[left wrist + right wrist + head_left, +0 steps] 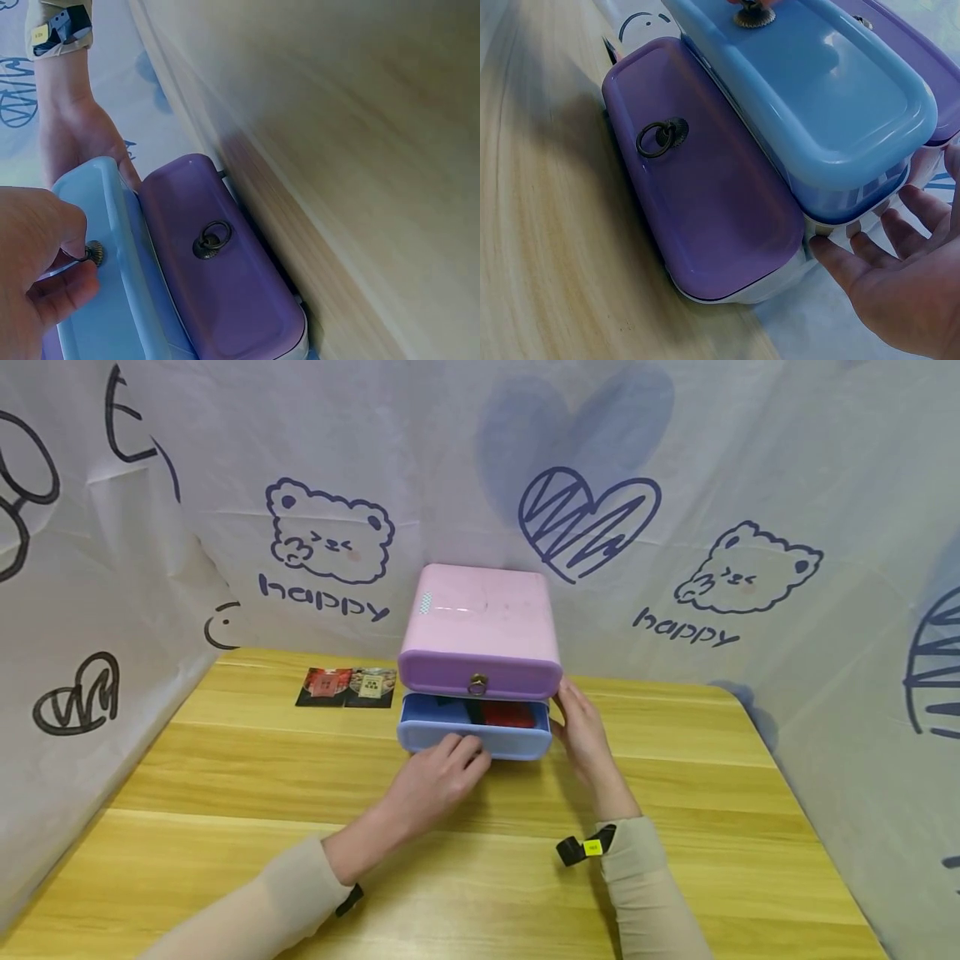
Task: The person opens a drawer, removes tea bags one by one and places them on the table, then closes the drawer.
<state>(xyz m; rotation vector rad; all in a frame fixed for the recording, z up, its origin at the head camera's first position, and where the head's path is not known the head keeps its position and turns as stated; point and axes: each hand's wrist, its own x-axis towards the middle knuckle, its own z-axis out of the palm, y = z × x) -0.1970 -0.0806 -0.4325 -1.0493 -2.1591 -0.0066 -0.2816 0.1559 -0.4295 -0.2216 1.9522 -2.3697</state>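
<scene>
Doodled cloth (450, 435) hangs behind the tabletop (697, 793); blue drawer (517, 745) sits partly out of the box (487, 627); left hand (437, 781) pinches its pull (97, 253); right hand (585, 735) spreads its fingers along the box's side, probably to brace it.

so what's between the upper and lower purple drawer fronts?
The blue drawer, pulled partly out; the right wrist view shows it.

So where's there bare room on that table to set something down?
Bare table lies right of the right sleeve, and between the left sleeve and the two packets. Crowded: the drawer box, left hand on its blue drawer, right hand at its side.
</scene>
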